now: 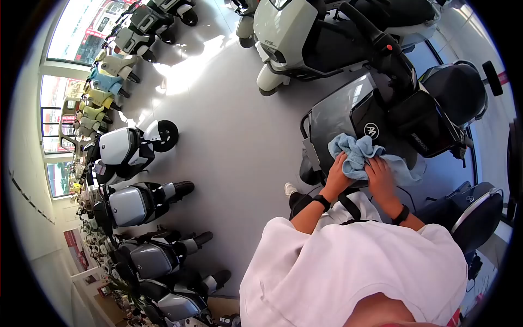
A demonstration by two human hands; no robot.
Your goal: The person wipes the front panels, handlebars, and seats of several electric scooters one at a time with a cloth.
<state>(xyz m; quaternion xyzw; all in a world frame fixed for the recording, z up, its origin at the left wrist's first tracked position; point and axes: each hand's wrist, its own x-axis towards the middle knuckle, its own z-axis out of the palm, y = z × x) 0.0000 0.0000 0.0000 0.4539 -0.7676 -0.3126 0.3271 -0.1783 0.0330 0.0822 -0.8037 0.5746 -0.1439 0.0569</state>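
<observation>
A crumpled blue cloth is being held in both hands over the grey front panel of a scooter, just on the near side of its round badge. By the left hand, its left part is being gripped with curled, nearly closed fingers. By the right hand, its middle is being grasped; those fingers are being blurred, so their exact opening cannot be told. A loose end is being left trailing to the right.

A slip of the cloth seems possible, since its folds are being gathered unevenly and its free end is being left unsupported. If grit is being trapped in the folds, the glossy panel could be scratched under pressure. The panel could also be scuffed by the dark wristbands, if the wrists are being lowered too far. Farther up, the handlebar is being left within reach of a snagging sleeve.
</observation>
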